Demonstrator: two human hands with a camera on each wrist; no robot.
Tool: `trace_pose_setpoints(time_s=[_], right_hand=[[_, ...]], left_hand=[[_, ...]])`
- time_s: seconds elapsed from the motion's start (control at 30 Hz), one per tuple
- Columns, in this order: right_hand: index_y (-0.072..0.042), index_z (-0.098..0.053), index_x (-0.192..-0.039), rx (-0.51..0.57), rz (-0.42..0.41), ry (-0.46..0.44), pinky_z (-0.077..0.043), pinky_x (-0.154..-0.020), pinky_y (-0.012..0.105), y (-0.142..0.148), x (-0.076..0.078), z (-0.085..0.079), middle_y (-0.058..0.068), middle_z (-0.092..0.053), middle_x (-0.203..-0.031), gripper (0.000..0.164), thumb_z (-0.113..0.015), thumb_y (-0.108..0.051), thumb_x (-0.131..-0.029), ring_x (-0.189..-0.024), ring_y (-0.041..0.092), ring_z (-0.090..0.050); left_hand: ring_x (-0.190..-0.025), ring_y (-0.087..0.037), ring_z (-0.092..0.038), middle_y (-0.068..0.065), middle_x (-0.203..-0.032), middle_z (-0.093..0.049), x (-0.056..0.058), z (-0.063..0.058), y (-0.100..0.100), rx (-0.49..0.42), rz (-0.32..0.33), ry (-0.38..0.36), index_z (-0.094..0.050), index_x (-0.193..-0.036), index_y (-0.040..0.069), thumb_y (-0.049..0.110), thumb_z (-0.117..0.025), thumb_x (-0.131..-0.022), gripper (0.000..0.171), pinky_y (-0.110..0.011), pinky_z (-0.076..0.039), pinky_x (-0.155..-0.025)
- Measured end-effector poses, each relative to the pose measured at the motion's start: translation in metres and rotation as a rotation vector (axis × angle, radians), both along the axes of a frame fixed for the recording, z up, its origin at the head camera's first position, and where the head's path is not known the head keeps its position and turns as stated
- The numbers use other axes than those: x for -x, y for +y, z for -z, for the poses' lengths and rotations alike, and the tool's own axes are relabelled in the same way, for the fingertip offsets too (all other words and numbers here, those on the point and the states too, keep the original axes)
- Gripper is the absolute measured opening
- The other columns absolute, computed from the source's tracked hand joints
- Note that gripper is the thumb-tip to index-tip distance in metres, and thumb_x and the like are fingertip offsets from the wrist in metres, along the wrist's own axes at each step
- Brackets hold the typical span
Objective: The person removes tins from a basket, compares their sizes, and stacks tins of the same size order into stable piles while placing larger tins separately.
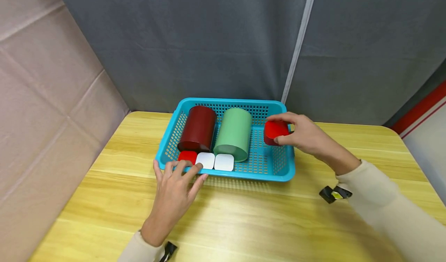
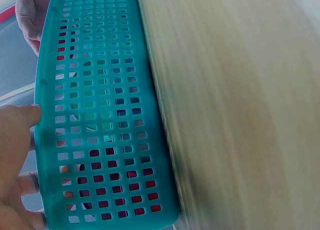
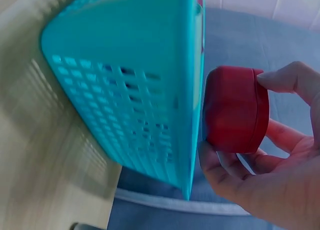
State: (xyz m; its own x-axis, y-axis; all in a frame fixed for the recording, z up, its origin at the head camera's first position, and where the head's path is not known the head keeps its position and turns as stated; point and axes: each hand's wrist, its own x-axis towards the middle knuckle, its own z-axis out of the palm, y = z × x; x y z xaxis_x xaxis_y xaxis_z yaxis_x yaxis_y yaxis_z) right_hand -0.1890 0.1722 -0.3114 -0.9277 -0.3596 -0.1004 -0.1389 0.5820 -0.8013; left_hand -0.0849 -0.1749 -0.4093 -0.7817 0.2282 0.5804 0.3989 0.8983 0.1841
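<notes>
Near the right end of a blue plastic basket (image 1: pixel 259 175), my right hand (image 1: pixel 306 136) holds a small red lidded box (image 1: pixel 276 132) between thumb and fingers. In the right wrist view this box (image 3: pixel 235 110) shows rounded corners and a lid seam, level with the basket rim. My left hand (image 1: pixel 175 190) rests over the front rim at the left, fingers spread, fingertips by another red box (image 1: pixel 187 157) and a white box (image 1: pixel 205 160). A second white box (image 1: pixel 224 162) sits right of these. Behind them lie a dark red canister (image 1: pixel 198 128) and a light green canister (image 1: pixel 234 130).
The basket stands on a wood-grain table (image 1: pixel 237 219), close to its back edge. A grey curtain (image 1: pixel 195 41) with a pale strip hangs behind. Pale padded panels (image 1: pixel 52 99) rise on the left, and a red and white surface (image 1: pixel 426 119) is at the right.
</notes>
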Motion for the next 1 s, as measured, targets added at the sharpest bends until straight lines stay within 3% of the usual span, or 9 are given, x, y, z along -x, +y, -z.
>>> trace_pose_setpoints(time_s=[0.23, 0.5, 0.7, 1.0], right_hand=[[-0.009, -0.048, -0.154, -0.021, 0.034, -0.034, -0.061, -0.083, 0.036, 0.026, 0.006, -0.005, 0.023, -0.044, -0.152, 0.070, -0.076, -0.010, -0.091, -0.132, 0.043, -0.041], [-0.008, -0.045, -0.157, -0.017, 0.100, -0.059, -0.055, -0.079, 0.023, 0.062, 0.020, 0.000, 0.024, -0.041, -0.157, 0.062, -0.065, -0.010, -0.098, -0.134, 0.043, -0.038], [-0.012, -0.043, -0.159, -0.064, 0.142, -0.078, -0.052, -0.084, 0.024, 0.080, 0.028, 0.005, 0.023, -0.038, -0.160, 0.061, -0.063, -0.013, -0.101, -0.136, 0.044, -0.035], [-0.010, -0.039, -0.161, -0.103, 0.139, -0.089, -0.046, -0.092, 0.032, 0.095, 0.040, 0.021, 0.026, -0.035, -0.161, 0.063, -0.062, -0.015, -0.103, -0.138, 0.047, -0.033]], left_hand=[[-0.108, -0.043, -0.061, -0.010, -0.106, -0.071, 0.000, 0.000, 0.000, 0.003, -0.005, -0.010, -0.080, -0.112, 0.018, 0.038, -0.082, -0.089, 0.030, -0.092, -0.015, -0.106], [-0.108, -0.043, -0.061, -0.011, -0.106, -0.071, 0.000, -0.001, 0.000, 0.001, -0.004, -0.017, -0.080, -0.112, 0.018, 0.038, -0.081, -0.090, 0.029, -0.092, -0.015, -0.105], [-0.107, -0.043, -0.061, -0.010, -0.106, -0.071, 0.001, -0.001, 0.001, 0.000, 0.004, -0.007, -0.080, -0.111, 0.018, 0.036, -0.082, -0.088, 0.029, -0.093, -0.015, -0.104], [-0.108, -0.043, -0.061, -0.009, -0.107, -0.071, 0.000, -0.002, 0.001, 0.000, -0.004, -0.028, -0.080, -0.112, 0.019, 0.037, -0.080, -0.091, 0.028, -0.092, -0.013, -0.106]])
